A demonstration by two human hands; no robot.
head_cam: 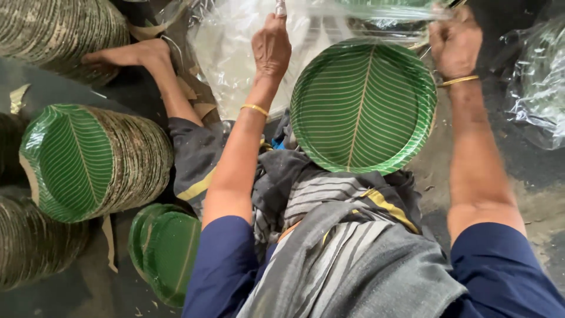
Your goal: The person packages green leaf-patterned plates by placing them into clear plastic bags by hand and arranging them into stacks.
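Clear plastic sheeting [235,53] is stretched across the upper part of the scene, pinched at its top edge by both hands of a seated person. A thick stack of leaf-patterned plates [94,162] lies on its side well left of the fingers, with a smaller pile of green plates [168,253] below it. Just beneath and between the fingers, a round green plate [363,106] with a printed leaf design rests tilted on the person's lap. The right hand [454,41] is closed on the sheeting's edge; the left hand [271,44] has its fingers shut around the plastic, raised upright. Gold bangles [254,108] circle both wrists.
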